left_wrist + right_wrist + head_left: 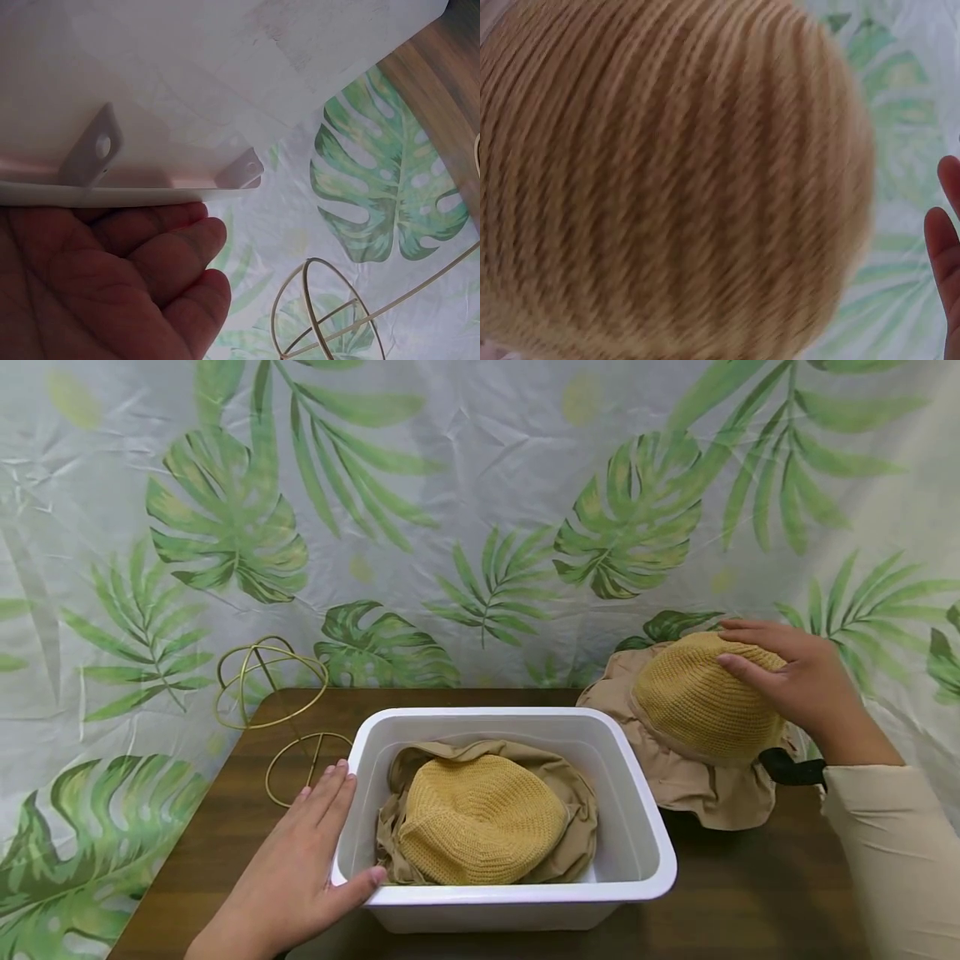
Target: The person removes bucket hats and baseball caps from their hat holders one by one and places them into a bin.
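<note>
At the left rim of a white plastic tub (510, 894) rests my left hand (296, 860), fingers straight along the outside and thumb on the front corner. Inside the tub lies a yellow knitted hat (480, 818) with a crumpled tan fabric brim around it. A second yellow knitted hat (693, 702) with a wavy tan brim sits to the right of the tub. My right hand (806, 681) is at the upper right of its crown, fingers extended. In the right wrist view that crown fills most of the picture, with two fingertips (941, 232) apart from it.
A gold wire stand (273, 693) with a rounded open top and ring base stands left of the tub. Everything is on a dark wooden table (217, 843). Behind it hangs a leaf-printed cloth (480, 485). A black strap (795, 768) is at the right wrist.
</note>
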### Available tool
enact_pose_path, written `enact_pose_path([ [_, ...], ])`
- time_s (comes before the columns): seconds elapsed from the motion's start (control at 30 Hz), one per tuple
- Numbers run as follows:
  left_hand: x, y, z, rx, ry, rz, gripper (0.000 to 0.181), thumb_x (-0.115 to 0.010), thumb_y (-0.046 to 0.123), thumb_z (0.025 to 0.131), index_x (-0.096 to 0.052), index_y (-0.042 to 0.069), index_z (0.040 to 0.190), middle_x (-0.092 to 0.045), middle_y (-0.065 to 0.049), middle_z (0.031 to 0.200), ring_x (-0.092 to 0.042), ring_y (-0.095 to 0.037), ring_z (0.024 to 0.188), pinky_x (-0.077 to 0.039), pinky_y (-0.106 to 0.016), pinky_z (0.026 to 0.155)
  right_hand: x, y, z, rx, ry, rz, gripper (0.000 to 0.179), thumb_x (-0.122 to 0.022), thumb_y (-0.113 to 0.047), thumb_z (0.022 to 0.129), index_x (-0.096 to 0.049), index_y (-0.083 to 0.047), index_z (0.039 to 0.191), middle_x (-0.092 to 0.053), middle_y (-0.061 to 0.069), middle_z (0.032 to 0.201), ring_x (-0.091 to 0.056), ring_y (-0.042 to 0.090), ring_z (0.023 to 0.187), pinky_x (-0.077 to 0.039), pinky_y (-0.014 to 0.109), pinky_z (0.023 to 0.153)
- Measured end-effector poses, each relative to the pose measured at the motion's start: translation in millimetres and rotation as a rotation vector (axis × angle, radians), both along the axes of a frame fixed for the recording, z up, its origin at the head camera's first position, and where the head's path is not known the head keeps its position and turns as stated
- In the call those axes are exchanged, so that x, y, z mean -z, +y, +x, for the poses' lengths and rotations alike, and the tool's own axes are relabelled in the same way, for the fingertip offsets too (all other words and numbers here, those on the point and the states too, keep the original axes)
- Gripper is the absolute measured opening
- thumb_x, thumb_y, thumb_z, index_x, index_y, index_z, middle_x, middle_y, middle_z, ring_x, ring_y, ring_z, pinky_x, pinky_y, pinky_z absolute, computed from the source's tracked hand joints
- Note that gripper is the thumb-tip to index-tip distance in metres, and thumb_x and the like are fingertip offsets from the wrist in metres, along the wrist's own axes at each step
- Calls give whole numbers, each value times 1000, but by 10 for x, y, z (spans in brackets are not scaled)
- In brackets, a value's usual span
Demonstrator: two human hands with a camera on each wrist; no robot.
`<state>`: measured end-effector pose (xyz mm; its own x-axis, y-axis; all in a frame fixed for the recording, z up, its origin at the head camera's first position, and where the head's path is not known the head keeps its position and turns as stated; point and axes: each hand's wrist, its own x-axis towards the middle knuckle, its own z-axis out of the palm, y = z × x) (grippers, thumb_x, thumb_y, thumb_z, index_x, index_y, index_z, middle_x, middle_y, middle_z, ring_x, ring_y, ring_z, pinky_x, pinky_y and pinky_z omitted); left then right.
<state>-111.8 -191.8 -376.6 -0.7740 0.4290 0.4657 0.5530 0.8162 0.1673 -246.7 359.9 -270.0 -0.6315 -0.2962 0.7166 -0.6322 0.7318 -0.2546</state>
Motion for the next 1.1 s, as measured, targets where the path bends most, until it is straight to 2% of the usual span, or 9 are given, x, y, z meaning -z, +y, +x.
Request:
enact_pose_path([
  [0.2, 5, 7, -20, 8, 22, -5, 95, -64, 60, 86, -41, -10, 145, -37, -23, 154, -33, -37, 142, -2, -23, 118, 60, 244, -84, 74, -119, -63, 36, -76, -5, 86, -70, -2, 122, -60, -9, 135, -44, -11, 123, -29, 8, 100],
  [0.33, -4, 12, -23, 0, 7, -11, 95, -63, 60, 86, -40, -10, 146, -37, -23, 154, -33, -38, 142, -3, -25, 119, 111, 348, -136, 127, -209, -70, 39, -74, -15, 90, -67, -4, 128, -55, -13, 140, -40, -11, 126, -27, 5, 98],
  [0.4, -2, 12, -19, -3, 1, -12, 95, -63, 60, 86, -40, -10, 146, -36, -22, 154, -33, -38, 142, -4, -26, 119, 133, 387, -149, 147, -252, -68, 43, -73, -19, 92, -65, -6, 132, -52, -14, 143, -39, -5, 131, -28, 13, 106],
  [0.47, 3, 11, -14, -2, 2, -8, 95, -64, 60, 86, -40, -10, 146, -36, -22, 154, -33, -38, 142, -4, -25, 119, 148, 421, -161, 160, -299, -70, 47, -72, -23, 92, -62, -7, 135, -49, -15, 145, -37, 5, 138, -27, 28, 115],
  [0.57, 15, 11, -2, 6, 7, -1, 95, -64, 60, 86, -40, -10, 146, -36, -22, 154, -32, -38, 142, -2, -23, 118, 160, 466, -188, 174, -385, -84, 53, -71, -28, 93, -57, -9, 141, -44, -15, 149, -32, 22, 144, -22, 52, 116],
  [0.7, 33, 14, 17, 23, 18, 7, 95, -65, 59, 85, -41, -11, 145, -36, -23, 154, -33, -38, 142, 0, -21, 117, 177, 518, -238, 181, -502, -93, 59, -70, -33, 94, -52, -12, 145, -37, -10, 155, -23, 33, 147, -20, 61, 113],
  [0.8, 30, 11, 22, 21, 26, 10, 94, -66, 58, 85, -41, -11, 145, -36, -23, 154, -33, -37, 142, 0, -20, 117, 174, 532, -283, 172, -557, -89, 62, -69, -35, 94, -48, -13, 148, -32, -3, 159, -20, 38, 147, -20, 67, 110],
  [1.0, 7, 6, 20, 17, 21, 10, 95, -67, 58, 85, -41, -10, 145, -36, -22, 155, -32, -36, 143, 0, -21, 117, 153, 543, -374, 144, -639, -90, 64, -68, -33, 95, -44, -14, 151, -26, 11, 161, -18, 44, 145, -23, 69, 106],
  [1.1, 3, 7, 12, 18, 22, 6, 95, -66, 59, 85, -41, -10, 145, -36, -21, 155, -32, -36, 143, -1, -21, 117, 170, 559, -399, 146, -689, -105, 62, -66, -34, 97, -43, -16, 152, -24, 13, 161, -23, 44, 143, -36, 47, 104],
])
